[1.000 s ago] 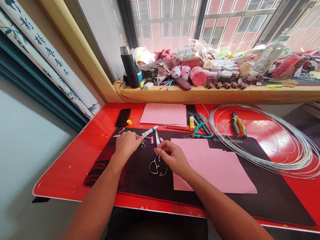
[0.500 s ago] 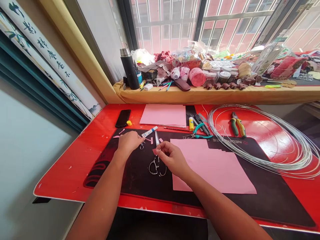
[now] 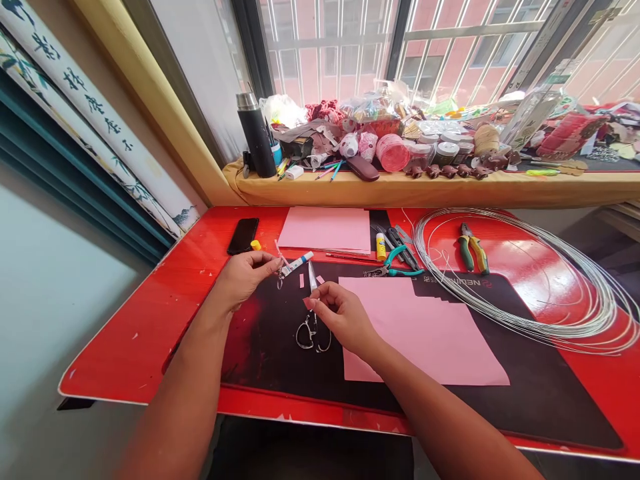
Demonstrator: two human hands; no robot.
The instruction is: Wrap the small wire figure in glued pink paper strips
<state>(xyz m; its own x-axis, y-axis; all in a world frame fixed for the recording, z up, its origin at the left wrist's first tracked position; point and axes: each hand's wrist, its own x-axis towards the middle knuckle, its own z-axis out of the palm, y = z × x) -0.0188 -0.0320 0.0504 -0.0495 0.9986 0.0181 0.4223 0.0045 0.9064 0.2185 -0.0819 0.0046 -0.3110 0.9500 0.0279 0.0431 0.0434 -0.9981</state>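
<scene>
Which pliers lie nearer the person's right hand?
The teal-handled pliers; the green-and-yellow-handled pliers lie inside the wire coil, farther from the right hand.

There are two pliers (image 3: pixel 481 255), one large pair of scissors (image 3: pixel 313 276), one white tube (image 3: pixel 299 263), one phone (image 3: pixel 243 236) and one thermos (image 3: pixel 256 137).

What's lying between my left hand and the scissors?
In the head view, a small pink strip lies on the mat between your left hand and the scissors, with the tube just beyond it.
</scene>
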